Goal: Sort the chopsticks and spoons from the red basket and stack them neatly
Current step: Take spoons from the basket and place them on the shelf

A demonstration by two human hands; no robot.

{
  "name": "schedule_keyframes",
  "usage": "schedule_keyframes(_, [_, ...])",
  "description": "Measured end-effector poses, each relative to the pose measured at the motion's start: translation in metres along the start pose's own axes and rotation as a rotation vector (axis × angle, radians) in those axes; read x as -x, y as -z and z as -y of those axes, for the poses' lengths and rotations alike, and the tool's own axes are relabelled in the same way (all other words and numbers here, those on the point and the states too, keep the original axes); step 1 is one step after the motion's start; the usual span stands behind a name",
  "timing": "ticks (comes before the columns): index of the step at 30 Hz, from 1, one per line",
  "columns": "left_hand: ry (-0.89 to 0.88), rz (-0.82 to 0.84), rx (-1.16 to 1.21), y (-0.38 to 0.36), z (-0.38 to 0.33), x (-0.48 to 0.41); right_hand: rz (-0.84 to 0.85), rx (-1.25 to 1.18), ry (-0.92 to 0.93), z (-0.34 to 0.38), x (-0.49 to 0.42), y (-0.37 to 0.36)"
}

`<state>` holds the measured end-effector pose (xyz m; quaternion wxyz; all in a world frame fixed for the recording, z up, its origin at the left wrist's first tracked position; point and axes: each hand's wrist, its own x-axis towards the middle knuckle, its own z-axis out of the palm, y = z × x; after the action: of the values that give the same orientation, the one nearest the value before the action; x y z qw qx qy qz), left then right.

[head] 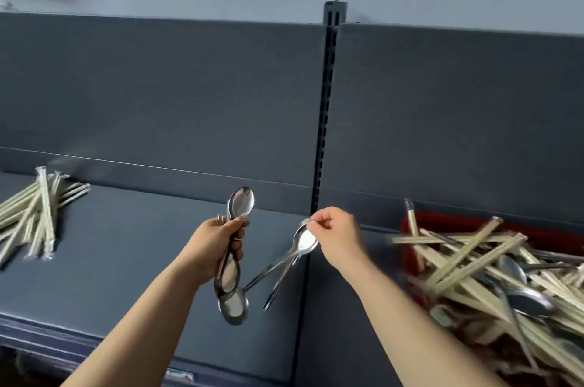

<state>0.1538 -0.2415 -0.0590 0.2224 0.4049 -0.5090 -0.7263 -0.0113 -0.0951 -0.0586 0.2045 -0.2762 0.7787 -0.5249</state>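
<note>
the left hand (pixel 221 241) grips a bundle of spoons (pixel 232 263) upright over the shelf (pixel 126 260). just beside it, the right hand (pixel 338 235) pinches the other spoons (pixel 305 242) by their bowls. the red basket (pixel 448 222) of mixed chopsticks (pixel 467 257) stands at the right. the sorted chopsticks (pixel 34 216) lie far left, with bare shelf between.

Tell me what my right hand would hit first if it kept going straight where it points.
Probably the grey back panel, just left of the slotted upright. The right hand aims up-left, passing right of the spoons in the left hand; depth is unclear.
</note>
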Motion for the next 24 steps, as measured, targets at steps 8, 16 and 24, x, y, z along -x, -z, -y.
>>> schedule_keyframes(8, [0.074, 0.06, -0.134, 0.027, 0.03, -0.042, -0.085, 0.008, -0.224, -0.036, 0.001, -0.072])
schedule_keyframes(16, [-0.221, -0.103, -0.67, 0.028, 0.039, -0.059, -0.115, 0.081, -0.216, -0.035, 0.007, -0.083])
schedule_keyframes(24, [-0.37, -0.134, -0.853, 0.024, 0.028, -0.049, -0.118, 0.326, -0.158, -0.017, 0.024, -0.061])
